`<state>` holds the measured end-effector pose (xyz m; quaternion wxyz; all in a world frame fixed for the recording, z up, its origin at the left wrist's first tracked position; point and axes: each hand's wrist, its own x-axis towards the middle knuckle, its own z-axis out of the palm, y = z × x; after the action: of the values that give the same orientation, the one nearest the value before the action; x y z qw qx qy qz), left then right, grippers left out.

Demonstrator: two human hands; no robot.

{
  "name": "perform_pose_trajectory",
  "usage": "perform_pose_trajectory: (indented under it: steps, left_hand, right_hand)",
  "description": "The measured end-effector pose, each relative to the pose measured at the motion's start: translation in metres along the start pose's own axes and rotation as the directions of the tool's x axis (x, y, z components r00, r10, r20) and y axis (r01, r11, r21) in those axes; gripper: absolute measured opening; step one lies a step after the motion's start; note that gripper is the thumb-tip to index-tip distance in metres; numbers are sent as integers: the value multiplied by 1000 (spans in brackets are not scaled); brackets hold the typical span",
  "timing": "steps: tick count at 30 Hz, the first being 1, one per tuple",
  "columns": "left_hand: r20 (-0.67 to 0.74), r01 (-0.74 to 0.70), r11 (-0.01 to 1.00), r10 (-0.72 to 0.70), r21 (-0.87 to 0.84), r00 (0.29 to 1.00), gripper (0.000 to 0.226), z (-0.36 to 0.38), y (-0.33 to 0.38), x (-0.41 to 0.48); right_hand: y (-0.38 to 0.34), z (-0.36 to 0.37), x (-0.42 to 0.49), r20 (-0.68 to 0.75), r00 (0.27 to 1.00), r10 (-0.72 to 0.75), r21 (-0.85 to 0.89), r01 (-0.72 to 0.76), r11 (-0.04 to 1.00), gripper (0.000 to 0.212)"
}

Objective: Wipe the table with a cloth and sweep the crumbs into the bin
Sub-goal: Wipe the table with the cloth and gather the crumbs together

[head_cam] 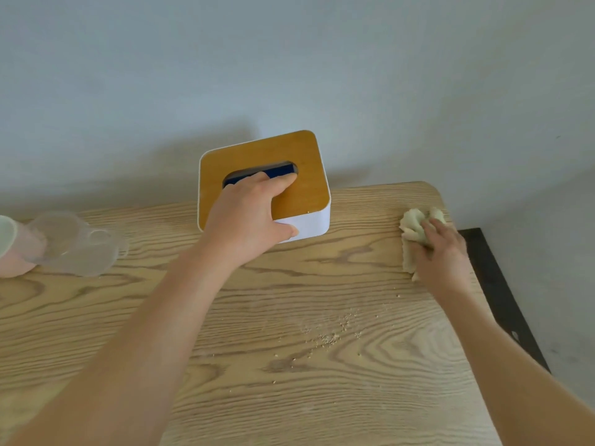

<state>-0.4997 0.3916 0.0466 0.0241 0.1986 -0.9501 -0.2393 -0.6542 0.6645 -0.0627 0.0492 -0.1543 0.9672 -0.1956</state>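
A white box with a wooden lid point(306, 175) and a dark slot stands at the back of the wooden table point(225, 365). My left hand point(248, 220) grips it, fingers over the slot edge and thumb on the white front wall. Near the table's right edge my right hand point(441, 252) presses down on a crumpled pale green cloth point(413, 226), fingers curled over it. Crumbs point(331, 333) lie scattered on the wood in front of the box, between my two forearms. No bin shows in view.
At the far left stand clear plastic cups point(74, 243) and a pink cup with a pale green one point(13, 249). A grey wall runs behind the table. A dark frame edge point(502, 291) runs along the table's right side, above the grey floor.
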Motion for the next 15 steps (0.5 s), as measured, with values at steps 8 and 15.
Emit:
perform_pose_trajectory:
  steps: [8, 15]
  left_hand:
    - [-34, -27, 999, 26, -39, 999, 81, 9, 26, 24]
    - [-40, -89, 996, 89, -17, 995, 82, 13, 48, 39]
  right_hand:
    - [-73, 46, -111, 35, 870, -491, 266, 466, 844, 50]
    - [-28, -12, -35, -182, 982, -50, 358, 114, 927, 65]
